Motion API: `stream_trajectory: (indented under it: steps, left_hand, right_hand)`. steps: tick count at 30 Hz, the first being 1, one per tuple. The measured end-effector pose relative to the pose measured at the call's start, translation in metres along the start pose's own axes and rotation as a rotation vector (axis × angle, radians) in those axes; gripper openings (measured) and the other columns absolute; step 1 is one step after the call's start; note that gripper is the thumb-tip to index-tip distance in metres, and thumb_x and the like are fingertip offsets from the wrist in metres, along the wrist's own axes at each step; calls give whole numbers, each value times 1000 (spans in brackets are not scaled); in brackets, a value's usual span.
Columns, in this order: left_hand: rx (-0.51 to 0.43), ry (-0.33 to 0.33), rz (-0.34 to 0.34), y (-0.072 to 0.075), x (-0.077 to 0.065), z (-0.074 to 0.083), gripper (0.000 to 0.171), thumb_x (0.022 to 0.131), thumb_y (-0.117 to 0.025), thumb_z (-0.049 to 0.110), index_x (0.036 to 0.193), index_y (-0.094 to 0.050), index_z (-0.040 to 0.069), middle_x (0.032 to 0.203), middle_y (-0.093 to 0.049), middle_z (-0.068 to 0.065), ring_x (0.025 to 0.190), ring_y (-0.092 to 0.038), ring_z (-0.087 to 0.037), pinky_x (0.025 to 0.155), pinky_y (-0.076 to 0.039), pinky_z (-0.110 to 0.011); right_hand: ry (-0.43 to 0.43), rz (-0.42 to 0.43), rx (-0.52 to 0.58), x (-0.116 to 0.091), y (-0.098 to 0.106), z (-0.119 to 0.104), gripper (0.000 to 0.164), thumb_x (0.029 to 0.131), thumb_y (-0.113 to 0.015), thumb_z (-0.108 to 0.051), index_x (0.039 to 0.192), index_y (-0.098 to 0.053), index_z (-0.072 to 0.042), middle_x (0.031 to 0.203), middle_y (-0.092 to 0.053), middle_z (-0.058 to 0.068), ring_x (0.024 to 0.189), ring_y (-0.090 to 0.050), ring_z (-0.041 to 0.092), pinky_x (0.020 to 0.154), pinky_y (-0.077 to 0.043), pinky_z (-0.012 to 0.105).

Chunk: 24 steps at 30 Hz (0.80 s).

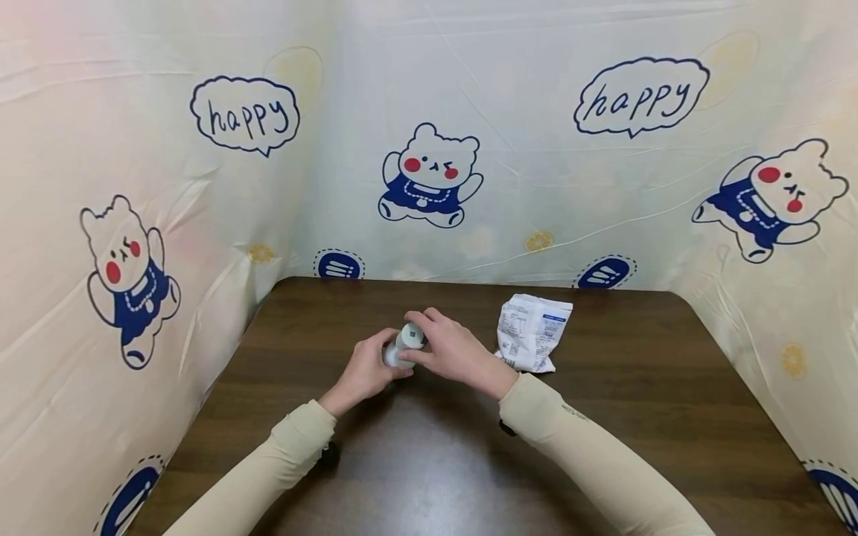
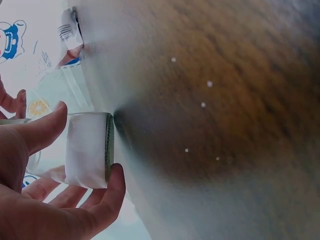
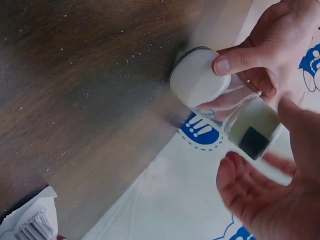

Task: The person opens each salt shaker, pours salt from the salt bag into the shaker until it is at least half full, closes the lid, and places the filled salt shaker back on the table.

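Observation:
My left hand point(image 1: 365, 370) holds a glass seasoning jar point(image 2: 87, 150), thumb on one side and fingers on the other. White grainy contents fill its lower part, and its base is close over the table. My right hand point(image 1: 457, 348) pinches the jar's pale lid point(image 3: 260, 117) between thumb and fingers. A dark square label point(image 3: 254, 143) marks the lid's top. In the right wrist view, the jar lies tilted across the picture, with the lid at its neck end. Several fingers of the right hand hang curled beside the lid.
A white printed packet point(image 1: 534, 333) lies crumpled on the dark wooden table point(image 1: 429, 476), right of the hands. White grains point(image 3: 127, 62) are scattered over the tabletop. A printed cloth point(image 1: 523, 186) with bear drawings surrounds the table at the back and sides.

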<state>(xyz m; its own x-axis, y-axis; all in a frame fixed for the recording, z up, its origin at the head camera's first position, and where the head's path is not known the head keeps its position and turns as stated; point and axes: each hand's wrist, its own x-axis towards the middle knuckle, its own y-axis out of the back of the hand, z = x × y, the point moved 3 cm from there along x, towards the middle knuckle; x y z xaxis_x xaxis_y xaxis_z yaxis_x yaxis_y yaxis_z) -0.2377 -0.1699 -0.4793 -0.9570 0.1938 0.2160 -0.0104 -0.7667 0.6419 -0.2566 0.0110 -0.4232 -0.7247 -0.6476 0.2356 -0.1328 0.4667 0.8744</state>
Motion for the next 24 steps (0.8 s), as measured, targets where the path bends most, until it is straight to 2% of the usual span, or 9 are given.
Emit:
stream_trajectory:
  steps: [2, 7, 13, 18, 24]
  left_hand:
    - [-3, 0, -1, 0, 0, 0, 61, 78, -95, 8, 131, -66, 6, 125, -70, -13, 106, -66, -32, 92, -54, -53]
    - [-3, 3, -8, 0, 0, 0, 64, 77, -96, 7, 133, -64, 4, 126, -69, -14, 106, -65, -33, 92, -54, -53]
    - [-3, 2, -9, 0, 0, 0, 63, 78, -95, 7, 132, -64, 5, 124, -69, -14, 106, -66, -32, 93, -54, -53]
    - [2, 17, -8, 0, 0, 0, 64, 77, -96, 8, 133, -64, 4, 125, -69, -14, 106, -65, -33, 93, -54, -53]
    - [5, 13, -9, -2, 1, -1, 62, 78, -95, 7, 132, -65, 6, 126, -69, -13, 107, -66, -32, 93, -54, -53]
  right_hand:
    - [52, -29, -3, -1, 0, 0, 56, 99, -76, -34, 147, -57, -12, 130, -59, 8, 101, -63, 17, 86, -56, 32]
    - [170, -84, 6, -1, 2, -1, 47, 101, -74, -14, 146, -59, -11, 138, -58, 9, 115, -61, 20, 97, -53, 34]
    - [219, -139, -8, 2, 7, -3, 51, 96, -75, 0, 144, -62, -12, 142, -58, 9, 123, -55, 25, 106, -48, 39]
    - [204, -143, -9, 3, 9, -3, 49, 98, -75, -6, 145, -60, -10, 137, -59, 10, 118, -59, 22, 102, -51, 35]
    - [133, -112, -17, 2, 8, -3, 47, 102, -74, -26, 143, -60, -7, 121, -60, 9, 95, -62, 17, 82, -55, 29]
